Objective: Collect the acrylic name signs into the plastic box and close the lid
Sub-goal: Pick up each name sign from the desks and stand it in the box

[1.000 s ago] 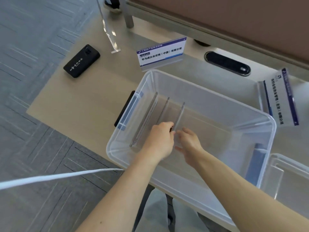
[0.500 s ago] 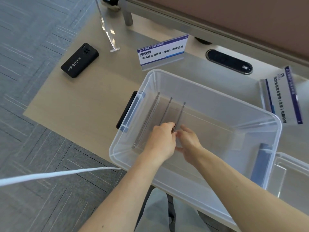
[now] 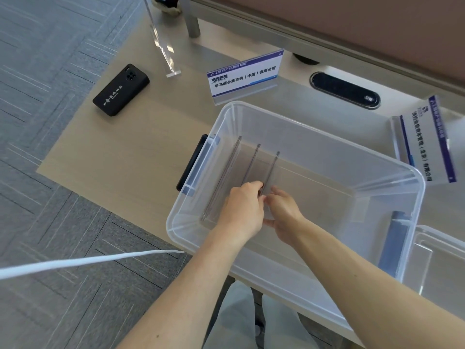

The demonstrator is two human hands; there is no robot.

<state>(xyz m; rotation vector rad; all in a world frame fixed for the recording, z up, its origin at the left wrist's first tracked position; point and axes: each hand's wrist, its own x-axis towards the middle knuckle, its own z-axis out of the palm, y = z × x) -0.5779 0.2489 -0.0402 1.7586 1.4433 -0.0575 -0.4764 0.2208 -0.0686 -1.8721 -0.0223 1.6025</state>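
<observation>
Black phone (image 3: 121, 89) lay on the desk (image 3: 125, 152), far left. Printed sign (image 3: 245, 74) stood behind the plastic box (image 3: 327, 133). Three clear signs (image 3: 227, 172) stood on edge inside the box's left end. Left hand (image 3: 242, 210) curled on the rightmost sign (image 3: 273, 167); right hand (image 3: 284, 212) pinched it too. Second printed sign (image 3: 427, 142) stood outside, far right.

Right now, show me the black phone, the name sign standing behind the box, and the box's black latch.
black phone (image 3: 121, 89), head view, middle of its back.
name sign (image 3: 245, 74), head view, centre of its printed face.
black latch (image 3: 190, 163), head view, its mid-length.
</observation>
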